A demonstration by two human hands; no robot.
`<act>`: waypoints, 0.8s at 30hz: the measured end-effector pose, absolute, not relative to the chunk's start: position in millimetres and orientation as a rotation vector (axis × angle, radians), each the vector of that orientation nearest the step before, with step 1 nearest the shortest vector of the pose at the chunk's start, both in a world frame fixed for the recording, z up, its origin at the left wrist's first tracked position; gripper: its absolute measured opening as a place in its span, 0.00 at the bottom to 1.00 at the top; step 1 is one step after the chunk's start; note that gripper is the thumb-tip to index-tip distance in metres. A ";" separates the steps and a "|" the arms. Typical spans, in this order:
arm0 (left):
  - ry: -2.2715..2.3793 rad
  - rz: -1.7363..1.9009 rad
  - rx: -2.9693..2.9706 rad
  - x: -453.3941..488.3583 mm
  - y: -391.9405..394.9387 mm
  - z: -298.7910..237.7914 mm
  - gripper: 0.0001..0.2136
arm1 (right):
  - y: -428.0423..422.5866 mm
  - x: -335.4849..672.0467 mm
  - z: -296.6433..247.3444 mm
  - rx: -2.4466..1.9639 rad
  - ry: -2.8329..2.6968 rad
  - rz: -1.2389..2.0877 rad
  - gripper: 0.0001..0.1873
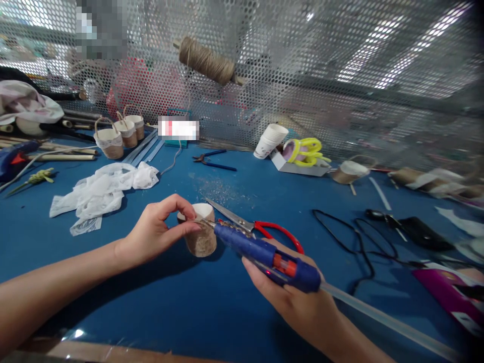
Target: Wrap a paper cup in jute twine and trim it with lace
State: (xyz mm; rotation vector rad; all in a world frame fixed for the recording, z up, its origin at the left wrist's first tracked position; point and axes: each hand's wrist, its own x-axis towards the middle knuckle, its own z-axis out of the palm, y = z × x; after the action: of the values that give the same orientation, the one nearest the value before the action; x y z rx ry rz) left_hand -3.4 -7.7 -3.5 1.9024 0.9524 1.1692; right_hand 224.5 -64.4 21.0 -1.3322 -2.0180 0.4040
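My right hand [291,297] is wrapped around a blue hot glue gun [260,247], with a long clear glue stick [378,312] sticking out of its back. The gun's nozzle points left, at the fingertips of my left hand [159,227]. Thumb and index finger there pinch a thin brown strip [197,221] in front of the cup's rim; whether it is joined to the cup I cannot tell. A burlap-wrapped paper cup [201,242] stands upright just behind the fingers and nozzle. Scissors with red handles [278,229] lie partly behind the gun.
White lace [106,189] lies left, with small burlap baskets [109,143] behind it. Pliers [215,160], stacked paper cups [269,141] and a box holding yellow ribbon [302,159] are farther back. A black cord [359,242] winds at right. A twine spool [206,60] hangs on perforated mesh.
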 end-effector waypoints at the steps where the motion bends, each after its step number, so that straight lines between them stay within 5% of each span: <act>1: 0.953 1.175 1.901 -3.3 -7.5 -4.0 0.07 | -64.5 223.8 21.2 -1.335 -2.018 0.397 0.02; 24: 0.924 1.166 1.920 -3.4 -7.1 -5.5 0.07 | -66.5 230.8 17.4 -1.269 -2.099 0.375 0.02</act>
State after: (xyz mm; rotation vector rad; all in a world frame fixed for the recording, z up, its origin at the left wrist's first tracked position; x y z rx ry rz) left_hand -3.4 -7.1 -5.5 1.9201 0.9241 1.1655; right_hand 230.8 -66.5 17.4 -1.2688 -2.0986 0.3749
